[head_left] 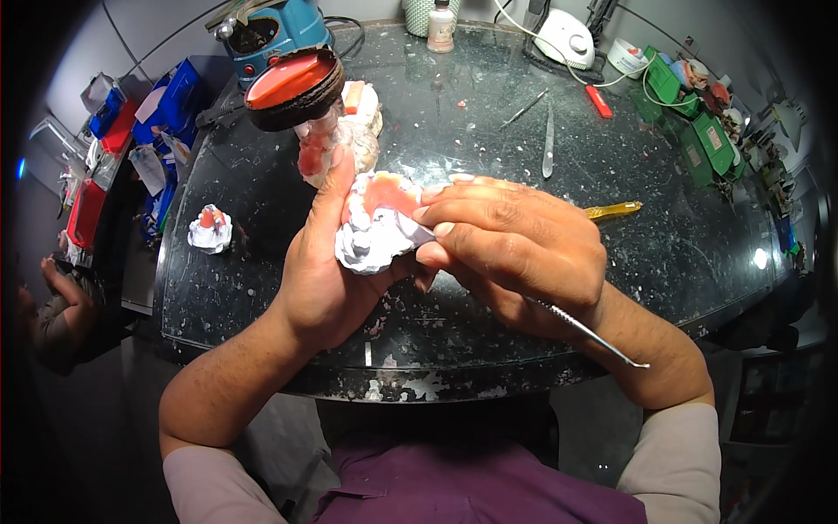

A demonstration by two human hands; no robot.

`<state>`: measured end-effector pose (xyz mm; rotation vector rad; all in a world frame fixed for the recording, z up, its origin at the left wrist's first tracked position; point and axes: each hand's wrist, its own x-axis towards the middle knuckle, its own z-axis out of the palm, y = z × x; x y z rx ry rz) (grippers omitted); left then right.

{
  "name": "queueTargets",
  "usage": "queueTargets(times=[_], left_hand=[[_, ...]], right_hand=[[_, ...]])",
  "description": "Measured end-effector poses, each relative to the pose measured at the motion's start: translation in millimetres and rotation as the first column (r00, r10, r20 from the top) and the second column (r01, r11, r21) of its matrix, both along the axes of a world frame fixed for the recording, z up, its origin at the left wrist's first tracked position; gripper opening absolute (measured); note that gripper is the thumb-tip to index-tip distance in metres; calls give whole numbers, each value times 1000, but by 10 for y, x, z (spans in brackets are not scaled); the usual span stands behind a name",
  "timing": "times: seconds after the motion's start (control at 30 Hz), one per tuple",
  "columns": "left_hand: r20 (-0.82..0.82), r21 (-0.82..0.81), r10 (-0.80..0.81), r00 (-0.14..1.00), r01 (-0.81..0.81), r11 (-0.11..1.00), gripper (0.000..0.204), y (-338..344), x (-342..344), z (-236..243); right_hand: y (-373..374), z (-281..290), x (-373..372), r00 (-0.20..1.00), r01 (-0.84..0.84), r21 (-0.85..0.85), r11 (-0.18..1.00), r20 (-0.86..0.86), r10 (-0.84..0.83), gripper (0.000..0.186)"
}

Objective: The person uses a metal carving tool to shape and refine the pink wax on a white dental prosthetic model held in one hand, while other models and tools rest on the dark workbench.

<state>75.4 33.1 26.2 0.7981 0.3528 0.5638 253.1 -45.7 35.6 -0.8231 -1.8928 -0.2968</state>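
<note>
My left hand [314, 275] is wrapped around a white plaster dental model [371, 246], its thumb along the model's far left side. Pinkish-orange wax [390, 194] covers the upper part of the model. Closed in a pinch, my right hand [528, 249] grips a thin metal dental carver [587, 327] with a knurled shank. The carver's hooked rear end sticks out past my right wrist, and my fingers hide most of its working end at the model's right side. Beyond my left thumb sits a larger plaster model [358, 140] with pink parts, beside a dark round dish of red wax [295, 80].
A small plaster model [209, 230] stands at left. A blue machine [292, 35], a bottle [442, 31] and a white device [564, 39] stand at the back. A knife [548, 144] and a yellow-handled tool [614, 210] lie right, near green boxes [711, 144]. Another person's arm [70, 297] shows far left.
</note>
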Motion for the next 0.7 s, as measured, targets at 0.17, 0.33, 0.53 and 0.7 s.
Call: queueTargets(times=[0.17,0.33,0.53,0.7], left_hand=[[-1,-26,10,1000,-10,1000,65,-21,1,23],[16,-43,-23,1000,24,999,66,1,-11,-3],[10,-53,-14,1000,15,998,67,-14,4,12],[29,-61,-39,999,41,997,67,-1,-15,4]], right_hand=[[-8,10,24,1000,-20,-4,1000,17,20,22],[-8,12,31,998,-45,-16,999,38,46,26],[-16,16,24,998,-38,-12,999,42,39,26],[-20,23,16,998,-31,-8,1000,48,31,27]])
